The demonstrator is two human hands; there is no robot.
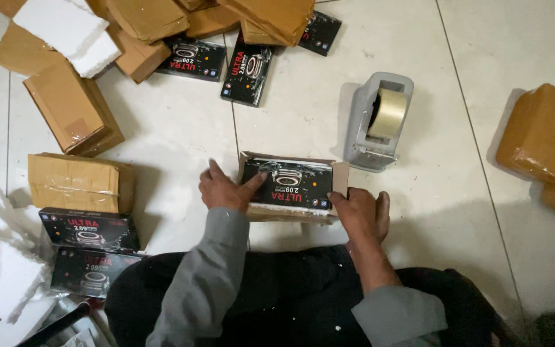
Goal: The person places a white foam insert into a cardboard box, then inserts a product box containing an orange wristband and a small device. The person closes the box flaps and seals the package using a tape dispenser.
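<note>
- Pale floor tiles filled the head view, and the person sat on them with dark trousers and grey sleeves showing at the bottom edge.
- Directly ahead lay an open cardboard carton, and a black product box sat inside it, flat and face up.
- Left hand rested on the left end of the black product box, fingers spread and thumb pressed on its top; it held nothing apart from that contact.
- Right hand gripped the carton's right near corner, fingers curled over the edge.
- As a judgement, the boxing looked partly done: the black box was seated, but the carton flaps stood open and no tape showed on it.
- A grey tape dispenser with a roll of clear tape stood just beyond the carton to the right, untouched.
- 2 more black boxes lay stacked at the left near the knee, and 3 others lay farther up the floor, all still without cartons.
- Several brown wrapped parcels were piled at the upper left, with 1 more at the right edge; these looked finished.
- White foam pieces lay at the top left and along the left edge.
- Nothing stood between the hands and the dispenser; the crowding was all on the left.
</note>
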